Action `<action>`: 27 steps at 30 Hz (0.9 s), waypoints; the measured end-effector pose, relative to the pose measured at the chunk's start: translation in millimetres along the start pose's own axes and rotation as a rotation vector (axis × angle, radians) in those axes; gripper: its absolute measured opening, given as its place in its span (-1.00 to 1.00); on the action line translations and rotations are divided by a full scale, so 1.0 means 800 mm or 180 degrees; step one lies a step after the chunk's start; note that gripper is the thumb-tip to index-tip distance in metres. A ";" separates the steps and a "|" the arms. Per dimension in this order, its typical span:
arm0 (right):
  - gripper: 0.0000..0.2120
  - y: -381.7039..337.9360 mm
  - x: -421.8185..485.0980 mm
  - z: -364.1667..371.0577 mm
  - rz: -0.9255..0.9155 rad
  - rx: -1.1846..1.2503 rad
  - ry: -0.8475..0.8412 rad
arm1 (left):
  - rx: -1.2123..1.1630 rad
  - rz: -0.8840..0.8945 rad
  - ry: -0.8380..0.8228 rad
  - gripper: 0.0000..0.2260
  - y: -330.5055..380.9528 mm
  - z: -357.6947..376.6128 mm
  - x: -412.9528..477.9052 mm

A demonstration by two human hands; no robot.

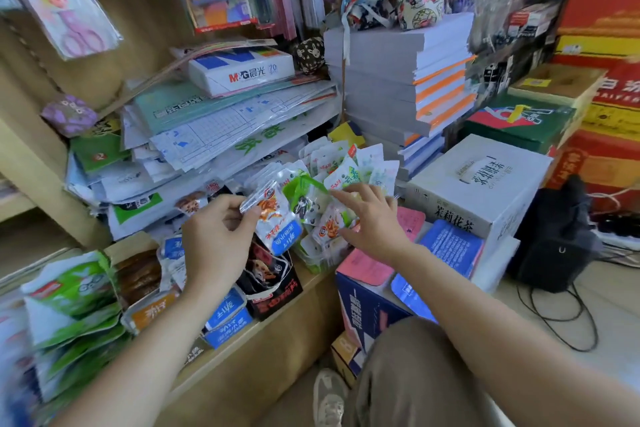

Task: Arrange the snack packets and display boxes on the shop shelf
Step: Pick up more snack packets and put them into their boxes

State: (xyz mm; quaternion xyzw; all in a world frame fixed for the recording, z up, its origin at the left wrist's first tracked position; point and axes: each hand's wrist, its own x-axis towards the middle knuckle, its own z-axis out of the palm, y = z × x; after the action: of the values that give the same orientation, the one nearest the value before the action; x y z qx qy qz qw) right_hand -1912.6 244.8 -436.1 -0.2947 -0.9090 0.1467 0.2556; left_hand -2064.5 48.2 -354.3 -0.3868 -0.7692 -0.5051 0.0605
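Observation:
My left hand (218, 239) pinches the top corner of a white snack packet with orange print and a blue label (275, 218), holding it above a black display box (273, 282). My right hand (372, 215) is spread with fingers apart over a heap of small white, green and orange snack packets (332, 180) on the wooden shelf (263, 336), its fingertips resting on them. A blue display box (228, 317) and an orange-labelled one (154, 314) stand at the shelf front. Green packets (74, 302) are stacked at the left.
Piles of paper and exercise books (221, 128) lie behind the snacks, with a grey book stack (398, 76) to the right. A white tea carton (481, 191), a blue carton (374, 308) and a black bag (557, 236) stand on the floor. My knee (408, 371) is below.

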 end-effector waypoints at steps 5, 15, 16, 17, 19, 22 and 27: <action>-0.31 -0.009 0.035 -0.011 -0.0745 -0.0965 -0.0667 | -0.0393 -0.0118 0.0162 -0.95 -0.005 -0.021 -0.031; -0.76 -0.011 0.062 -0.007 -0.1030 -0.1091 -0.0815 | -0.0862 -0.0370 0.0270 -0.89 -0.024 -0.045 -0.073; -0.83 -0.010 0.062 -0.008 -0.1013 -0.1160 -0.0819 | -0.0884 -0.0379 0.0264 -0.88 -0.025 -0.049 -0.077; -0.88 -0.012 0.064 -0.011 -0.0993 -0.1176 -0.0817 | -0.0911 -0.0382 0.0252 -0.87 -0.027 -0.052 -0.081; -0.91 -0.014 0.071 -0.020 -0.0906 -0.0848 -0.0726 | -0.0949 -0.0422 0.0220 -0.89 -0.033 -0.058 -0.087; -0.87 -0.024 0.085 -0.045 -0.0521 0.0356 -0.0262 | -0.1036 -0.0602 0.0267 -0.92 -0.045 -0.065 -0.096; -0.86 -0.076 0.084 -0.087 0.0137 0.1576 -0.0074 | -0.1296 -0.0877 0.0287 -0.91 -0.053 -0.073 -0.103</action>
State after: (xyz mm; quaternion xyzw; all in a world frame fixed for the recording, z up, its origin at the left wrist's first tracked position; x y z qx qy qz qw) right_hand -1948.8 245.9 -327.8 -0.2406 -0.8417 0.3737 0.3064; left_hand -2052.2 -52.3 -396.8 -0.2595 -0.6935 -0.6699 -0.0538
